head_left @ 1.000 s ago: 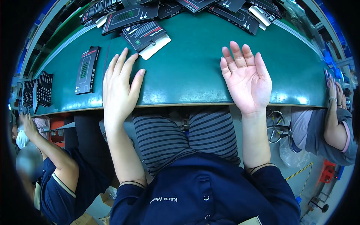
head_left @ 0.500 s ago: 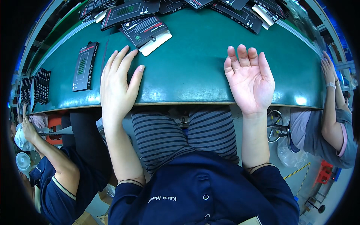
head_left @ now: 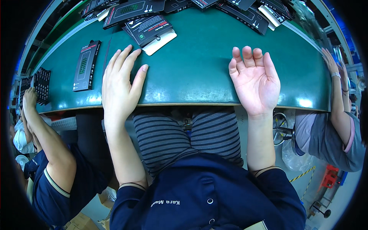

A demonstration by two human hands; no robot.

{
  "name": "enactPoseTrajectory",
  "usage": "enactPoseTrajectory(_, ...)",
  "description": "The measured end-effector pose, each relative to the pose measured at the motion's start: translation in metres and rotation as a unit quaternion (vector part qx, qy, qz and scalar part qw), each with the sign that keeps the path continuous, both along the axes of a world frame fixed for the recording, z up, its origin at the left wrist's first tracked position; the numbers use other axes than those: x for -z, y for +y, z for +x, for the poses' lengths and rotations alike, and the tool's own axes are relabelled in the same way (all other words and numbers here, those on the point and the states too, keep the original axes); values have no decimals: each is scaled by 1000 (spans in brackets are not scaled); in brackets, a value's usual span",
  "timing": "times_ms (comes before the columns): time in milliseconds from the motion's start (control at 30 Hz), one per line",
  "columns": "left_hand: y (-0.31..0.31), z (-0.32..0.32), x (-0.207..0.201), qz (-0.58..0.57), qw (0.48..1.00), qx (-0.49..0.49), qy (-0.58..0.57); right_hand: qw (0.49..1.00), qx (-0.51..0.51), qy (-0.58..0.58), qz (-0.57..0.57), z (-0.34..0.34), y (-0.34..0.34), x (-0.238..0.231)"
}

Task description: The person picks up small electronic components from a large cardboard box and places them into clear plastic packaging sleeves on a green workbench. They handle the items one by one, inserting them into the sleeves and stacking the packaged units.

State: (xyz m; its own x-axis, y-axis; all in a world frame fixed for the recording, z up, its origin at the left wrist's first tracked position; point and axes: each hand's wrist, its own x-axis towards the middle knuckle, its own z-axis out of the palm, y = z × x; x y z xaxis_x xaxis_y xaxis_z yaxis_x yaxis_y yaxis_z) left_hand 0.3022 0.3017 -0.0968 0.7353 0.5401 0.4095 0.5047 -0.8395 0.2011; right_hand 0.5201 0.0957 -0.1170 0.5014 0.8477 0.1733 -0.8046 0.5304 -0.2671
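My left hand (head_left: 122, 82) rests palm down at the near edge of the green table (head_left: 188, 69), its fingers stretched out and apart, holding nothing. To its left lies a flat black box (head_left: 86, 66) with a green picture on its front. Just beyond its fingertips is another black box (head_left: 151, 28) with an open white flap (head_left: 160, 43); the fingers look close to it but not on it. My right hand (head_left: 256, 82) lies palm up at the table's right side, fingers slightly curled, with nothing in it.
More black boxes (head_left: 132, 10) are heaped along the far side, with others (head_left: 243, 17) at the far right. A co-worker's hand (head_left: 30, 96) is at a stack of dark boxes (head_left: 43, 86) on the left. Another person's arm (head_left: 337, 88) reaches in at the right.
The co-worker on the left has raised a hand to the stack of boxes. The person at the right has shifted their hands slightly. My own hands have stayed in place.
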Motion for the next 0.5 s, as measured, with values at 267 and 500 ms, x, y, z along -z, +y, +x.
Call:
enactPoseTrajectory(267,-1,1,-1,1,1000,6,-7,1000,8,4,5,-1,-2,0)
enactPoseTrajectory(500,-3,0,0,2,1000,-1,-4,1000,7,-1,-9,-1,-2,0)
